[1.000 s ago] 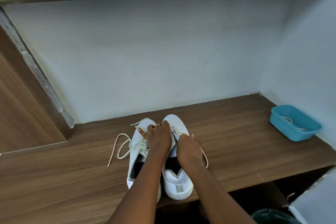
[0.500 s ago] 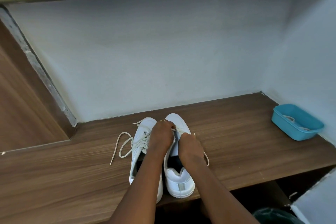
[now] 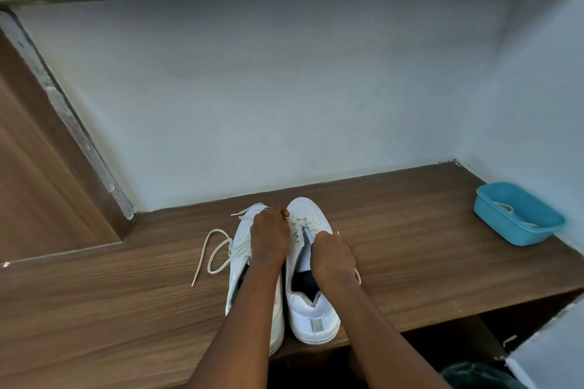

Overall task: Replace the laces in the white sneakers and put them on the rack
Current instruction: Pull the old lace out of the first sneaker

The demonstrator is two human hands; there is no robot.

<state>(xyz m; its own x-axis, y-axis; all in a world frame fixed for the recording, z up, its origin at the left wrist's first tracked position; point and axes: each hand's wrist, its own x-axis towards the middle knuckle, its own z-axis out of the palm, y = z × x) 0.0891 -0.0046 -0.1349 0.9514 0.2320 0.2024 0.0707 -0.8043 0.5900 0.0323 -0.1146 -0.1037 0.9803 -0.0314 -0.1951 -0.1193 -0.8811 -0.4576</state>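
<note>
Relacing looked barely begun: left hand (image 3: 270,237) and right hand (image 3: 331,254), fingers curled, pinched the right sneaker (image 3: 311,314)'s lace (image 3: 298,226); neither sneaker was racked.

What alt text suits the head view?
The left hand and right hand pinch the lace of the right sneaker, which stands beside the left sneaker, both white, on a wooden shelf. A loose lace trails left of it; a blue tub sits far right.
</note>
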